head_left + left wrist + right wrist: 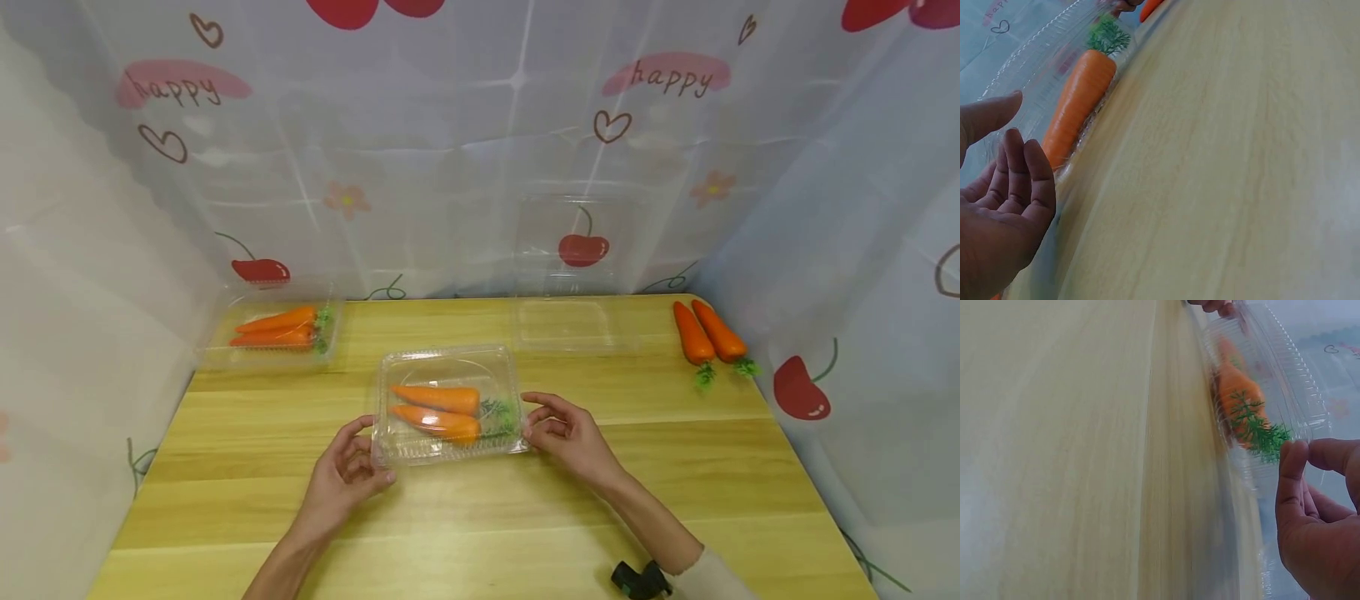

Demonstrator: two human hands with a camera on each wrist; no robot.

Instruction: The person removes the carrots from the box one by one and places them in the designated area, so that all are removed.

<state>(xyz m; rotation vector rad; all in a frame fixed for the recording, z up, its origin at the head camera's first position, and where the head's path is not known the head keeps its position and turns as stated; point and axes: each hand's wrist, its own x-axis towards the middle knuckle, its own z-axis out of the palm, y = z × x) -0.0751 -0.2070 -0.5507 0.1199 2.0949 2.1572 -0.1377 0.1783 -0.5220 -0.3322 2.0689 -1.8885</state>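
R hand (566, 437) on clr plastic box (442, 354) w/ orange carrots (446, 423)

The pale, wood-grained surface (465, 533) stretches out beneath and past the left fingers (354, 427) and the right fingers (549, 402). Beyond the left ones and farther left sits a filled clear box (215, 337); ahead of the right ones, an open clear box (566, 327). Beyond and right of these, two loose carrots (693, 337) lie side by side. Whether the closed box (420, 371) between the fingers touches the surface cannot be told.
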